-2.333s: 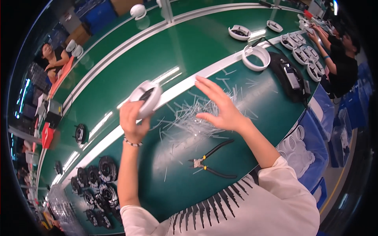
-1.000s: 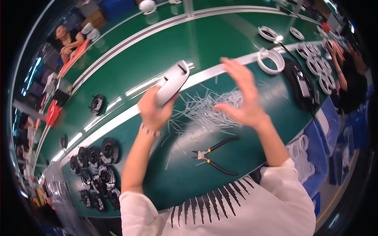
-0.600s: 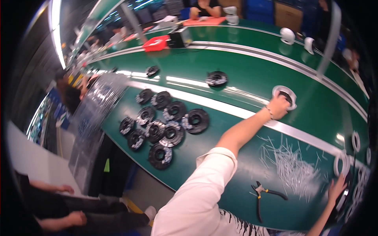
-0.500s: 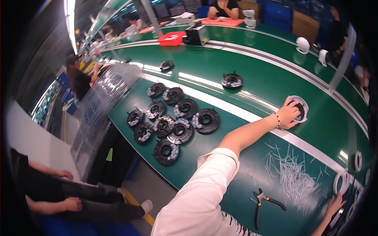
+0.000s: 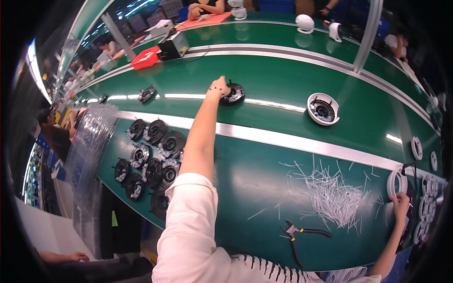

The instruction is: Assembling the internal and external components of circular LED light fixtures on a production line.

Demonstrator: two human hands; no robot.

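My left hand (image 5: 221,87) is stretched far out over the green belt, its fingers closed at the left edge of a black round part (image 5: 234,95) with a center hole. My right hand (image 5: 401,205), at the right end of the bench, grips the lower edge of a white ring-shaped housing (image 5: 392,183). Farther along the belt sits a white housing (image 5: 336,113) with a black round part (image 5: 322,110) inside it. Several more black round parts (image 5: 140,155) lie on the bench at left, some hidden behind my left arm.
Loose clear-white strips (image 5: 337,198) are heaped on the bench, with cutting pliers (image 5: 293,231) nearer me. Stacked clear plastic trays (image 5: 92,137) stand at left. Several white rings (image 5: 427,203) line the right edge. A metal post (image 5: 368,37) rises beyond the belt. Co-workers sit around.
My left hand has left the white housing, with the black part sitting in it, and moved left to another black part. My right hand now grips the white ring. The view has turned right.
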